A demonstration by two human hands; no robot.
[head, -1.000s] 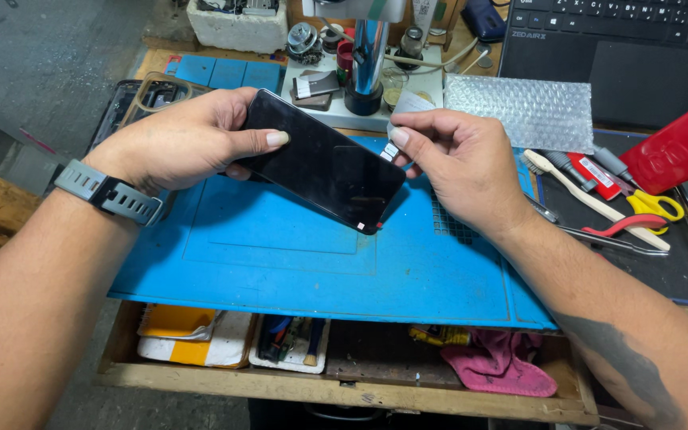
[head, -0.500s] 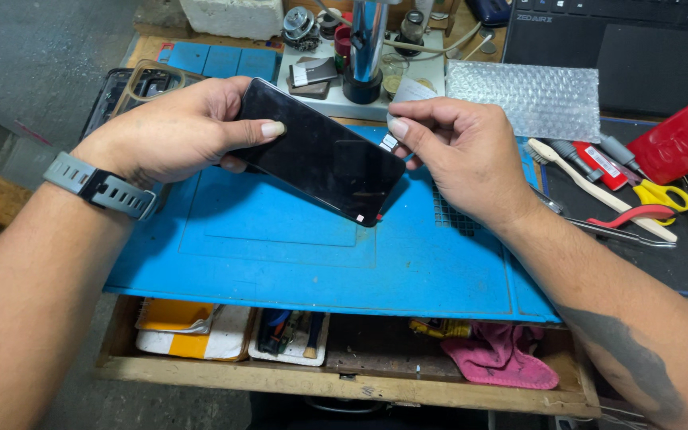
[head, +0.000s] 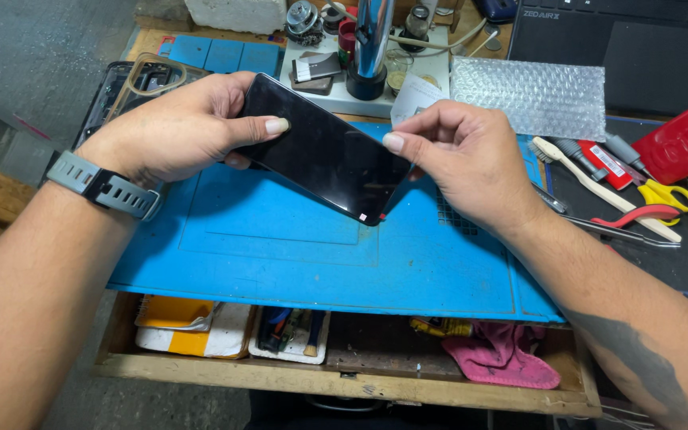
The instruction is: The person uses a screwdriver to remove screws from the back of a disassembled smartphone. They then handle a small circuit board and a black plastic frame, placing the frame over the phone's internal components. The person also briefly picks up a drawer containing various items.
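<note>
A glossy black slab of a phone (head: 324,158), flat and round-cornered, hangs tilted at the frame's centre above a smooth blue work mat (head: 280,247). The left hand (head: 177,131) grips its upper end, thumb pressed on the glass; the right hand (head: 467,163) pinches its right edge. Crinkled bubble wrap (head: 531,95) lies upper right, a pink rag (head: 503,354) below

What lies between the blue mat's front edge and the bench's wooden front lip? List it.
In the head view, an open tray sits below the blue mat: yellow-and-white packets, a small box of tools, and a pink cloth.
</note>
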